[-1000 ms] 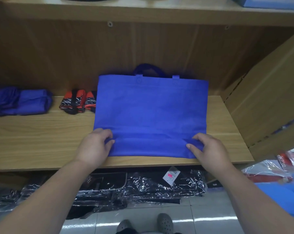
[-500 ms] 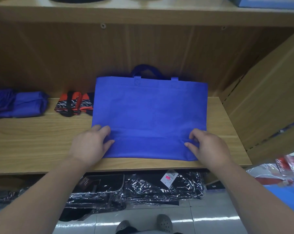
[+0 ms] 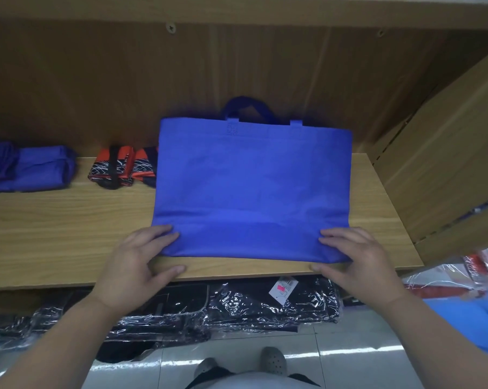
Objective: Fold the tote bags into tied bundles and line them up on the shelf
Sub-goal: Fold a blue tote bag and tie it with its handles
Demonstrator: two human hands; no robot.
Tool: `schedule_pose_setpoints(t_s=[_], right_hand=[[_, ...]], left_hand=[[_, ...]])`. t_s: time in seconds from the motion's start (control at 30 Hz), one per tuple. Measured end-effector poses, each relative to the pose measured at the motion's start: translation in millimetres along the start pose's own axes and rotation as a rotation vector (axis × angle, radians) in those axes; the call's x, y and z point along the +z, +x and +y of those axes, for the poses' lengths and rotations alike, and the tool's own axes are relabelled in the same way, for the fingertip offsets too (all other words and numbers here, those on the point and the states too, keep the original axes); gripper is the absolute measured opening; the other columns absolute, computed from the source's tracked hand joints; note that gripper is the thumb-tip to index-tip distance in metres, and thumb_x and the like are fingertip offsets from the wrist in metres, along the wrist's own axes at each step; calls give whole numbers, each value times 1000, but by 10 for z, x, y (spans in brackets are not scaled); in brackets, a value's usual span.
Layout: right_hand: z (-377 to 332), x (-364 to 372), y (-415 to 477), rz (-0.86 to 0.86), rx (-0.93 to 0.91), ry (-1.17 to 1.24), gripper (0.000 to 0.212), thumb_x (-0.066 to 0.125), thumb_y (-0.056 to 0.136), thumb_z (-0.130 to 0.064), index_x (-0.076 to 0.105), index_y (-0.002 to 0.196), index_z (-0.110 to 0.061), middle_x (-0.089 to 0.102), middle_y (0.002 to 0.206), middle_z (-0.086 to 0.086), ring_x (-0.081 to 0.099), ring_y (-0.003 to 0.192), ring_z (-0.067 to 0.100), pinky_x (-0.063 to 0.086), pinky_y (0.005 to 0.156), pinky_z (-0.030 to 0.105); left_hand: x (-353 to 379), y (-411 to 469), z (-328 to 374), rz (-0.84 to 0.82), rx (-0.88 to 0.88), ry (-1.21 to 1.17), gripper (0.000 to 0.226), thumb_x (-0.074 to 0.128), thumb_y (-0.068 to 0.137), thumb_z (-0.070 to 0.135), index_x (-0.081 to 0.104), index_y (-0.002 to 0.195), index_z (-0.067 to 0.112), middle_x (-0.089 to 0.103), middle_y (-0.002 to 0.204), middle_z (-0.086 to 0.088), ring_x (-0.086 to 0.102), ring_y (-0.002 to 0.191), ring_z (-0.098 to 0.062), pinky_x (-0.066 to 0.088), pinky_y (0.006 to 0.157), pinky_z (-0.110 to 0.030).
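A blue tote bag [image 3: 251, 186] lies flat on the wooden shelf [image 3: 54, 234], its handle [image 3: 248, 105] pointing at the back wall and its bottom edge near the shelf front. My left hand [image 3: 133, 265] rests its fingers on the bag's near left corner, thumb on the shelf just in front of the edge. At the near right corner my right hand [image 3: 360, 265] lies the same way. Two tied bundles stand at the left: a blue one [image 3: 40, 167] and an orange and black patterned one [image 3: 122, 169], which touches the bag's left side.
A slanted wooden side panel [image 3: 447, 164] closes the shelf on the right, and another shelf board runs overhead. Below the shelf lie plastic-wrapped black goods [image 3: 237, 304]. More wrapped items and something blue [image 3: 467, 318] sit on the floor at the right.
Both hands have let go of the pinched fold along the bag's bottom and slid back to its near corners, thumbs now spread onto the shelf. The bag lies flatter.
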State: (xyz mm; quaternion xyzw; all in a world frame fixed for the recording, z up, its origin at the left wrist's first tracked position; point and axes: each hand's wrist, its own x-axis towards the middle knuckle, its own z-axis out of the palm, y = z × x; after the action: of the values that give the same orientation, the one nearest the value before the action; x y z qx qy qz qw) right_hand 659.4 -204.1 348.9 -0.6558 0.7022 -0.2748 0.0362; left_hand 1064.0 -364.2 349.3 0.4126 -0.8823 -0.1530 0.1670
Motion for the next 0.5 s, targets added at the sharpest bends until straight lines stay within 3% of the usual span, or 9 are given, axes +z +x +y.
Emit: schedule_pose_setpoints(t_s=[0.13,0.23,0.27,0.33,0.4,0.5], right_hand=[[46,-153,40,-225,153,197,74,88,52,-55,68,121,-36,59,130,-24,54,124,9,33,108,12],[62,-273,100,-348,230,259,83,97,57,-27,57,125,-52,59,130,-28,50,127,-4,31,106,8],[69,-297,114,-357,255,280,82,96,62,-18,56,125,-53,62,126,-29,50,124,-8,33,104,7],[60,-311,112,-330,284,323,72,91,70,-7,61,122,-46,66,120,-30,56,119,-9,36,100,5],[33,-322,90,-273,329,395,56,86,75,-4,66,116,-36,72,111,-26,62,110,-7,39,95,5],[-28,-370,69,-204,434,540,38,82,79,-4,68,108,-25,76,92,-14,66,83,-1,46,82,8]], left_hand=[[-98,25,5,16,-66,-142,53,57,82,54,73,120,20,63,127,13,57,119,-10,38,108,-24],[-167,90,86,50,-142,-157,33,69,89,39,73,117,21,70,115,5,64,109,-19,45,99,-29],[-180,104,105,55,-172,-188,23,73,91,30,71,114,26,71,112,5,65,106,-20,47,95,-32],[-204,131,129,58,-220,-256,25,73,91,21,62,101,41,72,99,13,66,95,-14,48,86,-32],[-235,161,148,54,-260,-311,28,74,90,21,56,95,42,72,84,16,64,85,-1,47,81,-25],[-269,189,198,75,-334,-495,28,78,85,15,62,89,37,72,79,14,60,70,5,43,71,-9]])
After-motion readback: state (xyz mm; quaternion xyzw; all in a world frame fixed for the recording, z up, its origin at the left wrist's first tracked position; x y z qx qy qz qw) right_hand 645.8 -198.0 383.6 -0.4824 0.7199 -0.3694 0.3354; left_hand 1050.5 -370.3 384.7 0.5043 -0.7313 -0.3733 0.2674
